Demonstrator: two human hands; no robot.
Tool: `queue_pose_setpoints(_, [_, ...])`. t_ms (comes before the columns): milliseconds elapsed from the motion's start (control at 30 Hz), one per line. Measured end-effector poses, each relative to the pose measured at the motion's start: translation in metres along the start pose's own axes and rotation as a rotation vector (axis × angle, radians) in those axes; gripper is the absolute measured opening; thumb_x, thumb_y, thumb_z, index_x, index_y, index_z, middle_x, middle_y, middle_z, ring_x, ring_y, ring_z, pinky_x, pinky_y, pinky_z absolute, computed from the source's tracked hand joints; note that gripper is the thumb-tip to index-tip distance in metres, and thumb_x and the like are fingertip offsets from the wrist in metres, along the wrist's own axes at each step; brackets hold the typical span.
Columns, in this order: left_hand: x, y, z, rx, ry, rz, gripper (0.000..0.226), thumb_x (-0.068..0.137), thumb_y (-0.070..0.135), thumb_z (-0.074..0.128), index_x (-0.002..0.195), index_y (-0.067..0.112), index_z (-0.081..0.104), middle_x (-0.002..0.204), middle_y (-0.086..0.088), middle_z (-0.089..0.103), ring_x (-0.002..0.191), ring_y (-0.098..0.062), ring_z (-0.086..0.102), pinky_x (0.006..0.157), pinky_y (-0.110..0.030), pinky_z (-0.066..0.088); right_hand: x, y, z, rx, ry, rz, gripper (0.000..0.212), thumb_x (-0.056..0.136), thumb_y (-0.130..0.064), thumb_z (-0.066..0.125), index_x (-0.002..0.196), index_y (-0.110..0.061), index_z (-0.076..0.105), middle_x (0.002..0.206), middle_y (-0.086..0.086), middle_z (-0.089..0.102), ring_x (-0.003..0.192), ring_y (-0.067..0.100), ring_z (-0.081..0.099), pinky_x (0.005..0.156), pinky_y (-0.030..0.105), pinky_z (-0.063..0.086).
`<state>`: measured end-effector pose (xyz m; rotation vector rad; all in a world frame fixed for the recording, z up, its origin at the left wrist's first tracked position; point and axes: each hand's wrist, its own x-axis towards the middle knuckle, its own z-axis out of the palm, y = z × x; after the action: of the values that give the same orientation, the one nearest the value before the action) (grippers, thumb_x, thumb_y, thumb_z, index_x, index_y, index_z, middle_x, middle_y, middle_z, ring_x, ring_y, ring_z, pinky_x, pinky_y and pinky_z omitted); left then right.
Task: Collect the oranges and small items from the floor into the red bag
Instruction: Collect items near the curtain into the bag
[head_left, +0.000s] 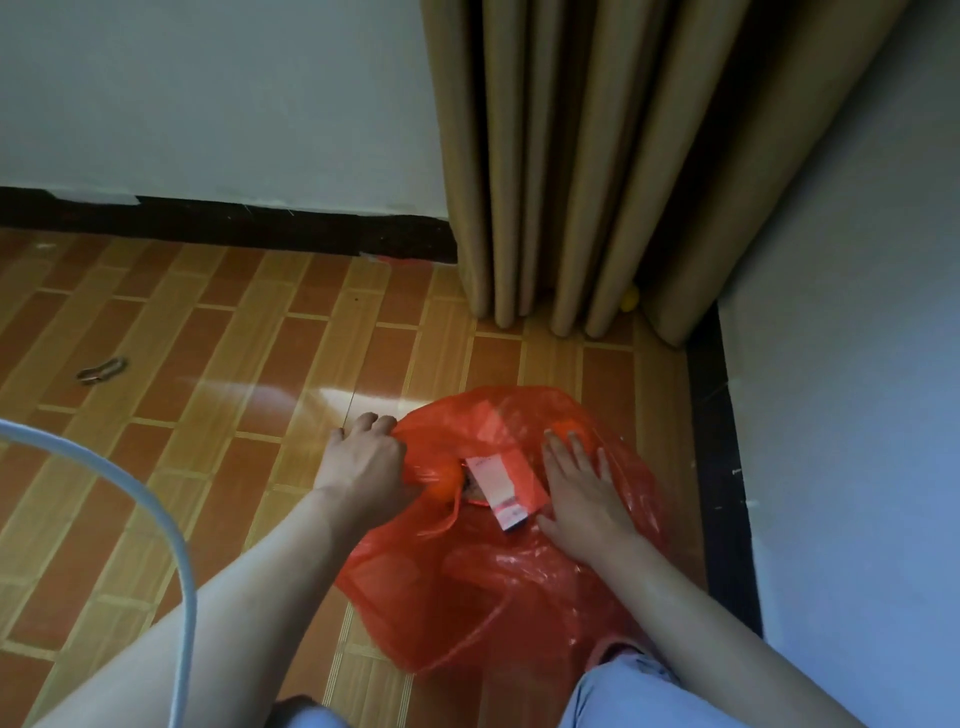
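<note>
Left hand pinching red bag; right hand spread; orange half-hidden.

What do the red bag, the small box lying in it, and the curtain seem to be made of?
Bag: thin glossy plastic film, likely; it is translucent, crinkled, with bright highlights.
Box: probably printed cardboard; flat faces, sharp edges, pink and white print, slight sheen.
Curtain: woven cloth, apparently thick and matte; it hangs in deep soft folds without shine.
</note>
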<state>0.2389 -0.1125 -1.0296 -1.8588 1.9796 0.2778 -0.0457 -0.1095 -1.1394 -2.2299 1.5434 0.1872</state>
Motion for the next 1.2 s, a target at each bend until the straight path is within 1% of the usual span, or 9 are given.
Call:
queue_pose_setpoints(200, [-0.005,0.018,-0.011,-0.132,0.131,0.255,0.067,0.087,0.072,0.03,0.121,0.029,0.067,0.161,-0.005,0.037,0.15,-0.027,0.028,0.114,-0.051,0.036,0.044,0.033,-0.025,-0.051,-0.025,0.039,0.096,0.097,-0.044,0.058,0.166,-0.012,-0.001,0.174,0.003,-0.012,0.16,0.027,-0.014,0.129,0.054,0.001])
queue_pose_setpoints(367, [-0.013,0.042,-0.021,-0.222,0.299,0.487,0.057,0.099,0.067,0.032,0.145,0.039,0.048,0.167,-0.002,0.03,0.155,-0.027,0.023,0.122,-0.051,0.029,0.058,0.047,-0.031,-0.044,-0.066,0.009,0.095,0.096,-0.044,0.057,0.167,-0.018,-0.001,0.175,0.002,-0.007,0.16,0.027,-0.011,0.129,0.054,-0.002])
queue_pose_setpoints(500, [-0.01,0.066,-0.009,-0.091,0.103,0.598,0.072,0.093,0.082,0.026,0.159,0.053,0.014,0.173,0.008,0.008,0.159,-0.023,0.003,0.125,-0.058,0.008,0.055,0.048,-0.03,0.016,-0.094,0.015,0.103,0.093,-0.05,0.062,0.166,-0.027,-0.008,0.175,-0.003,-0.007,0.161,0.023,-0.009,0.129,0.051,-0.001])
queue_pose_setpoints(633, [0.005,0.056,0.015,0.219,-0.17,0.546,0.085,0.088,0.08,0.039,0.161,0.043,0.016,0.173,0.002,0.004,0.159,-0.03,-0.004,0.124,-0.066,0.002,0.055,0.064,-0.035,-0.021,-0.069,0.035,0.103,0.095,-0.025,0.066,0.166,-0.03,-0.009,0.175,-0.004,-0.008,0.161,0.021,-0.007,0.13,0.047,0.004])
queue_pose_setpoints(833, [0.016,0.018,0.034,0.293,-0.24,0.374,0.074,0.098,0.065,0.033,0.164,0.036,0.015,0.173,-0.003,0.004,0.159,-0.032,-0.003,0.124,-0.066,0.007,0.057,0.096,-0.053,-0.135,-0.065,0.042,0.111,0.09,-0.053,0.07,0.166,-0.027,-0.006,0.175,-0.002,-0.007,0.161,0.021,-0.004,0.13,0.049,0.004])
queue_pose_setpoints(933, [0.015,0.024,0.037,0.205,-0.217,0.344,0.065,0.103,0.051,0.033,0.164,0.034,0.016,0.173,-0.003,0.005,0.159,-0.031,-0.003,0.125,-0.065,0.01,0.043,0.085,-0.059,0.118,-0.013,0.08,0.106,0.086,-0.03,0.075,0.167,-0.028,0.006,0.174,-0.008,-0.001,0.161,0.018,-0.002,0.13,0.046,0.004])
queue_pose_setpoints(1033, [0.017,0.032,0.03,0.089,-0.161,0.29,0.064,0.105,0.059,0.024,0.163,0.032,0.02,0.172,-0.002,0.012,0.159,-0.031,0.002,0.124,-0.063,0.013,0.029,0.059,-0.072,0.542,0.173,0.113,0.077,0.09,-0.009,0.057,0.161,-0.028,0.035,0.172,-0.009,0.017,0.16,0.014,0.007,0.131,0.041,0.007])
queue_pose_setpoints(1100, [0.017,0.036,0.03,0.019,-0.143,0.255,0.068,0.103,0.063,0.021,0.164,0.031,0.017,0.172,-0.001,0.014,0.159,-0.031,0.005,0.124,-0.063,0.014,0.021,0.03,-0.081,0.574,0.255,0.042,0.07,0.094,-0.035,0.056,0.16,-0.035,0.035,0.172,-0.012,0.017,0.159,0.01,0.005,0.13,0.044,0.005])
queue_pose_setpoints(1200, [0.016,0.038,0.038,-0.005,-0.166,0.234,0.078,0.099,0.07,0.022,0.165,0.03,0.009,0.173,-0.002,0.009,0.16,-0.031,0.002,0.124,-0.064,0.013,0.015,-0.013,-0.079,0.335,0.101,-0.096,0.115,0.071,-0.082,0.064,0.164,-0.043,0.007,0.173,-0.017,-0.008,0.158,0.009,-0.015,0.125,0.045,-0.008])
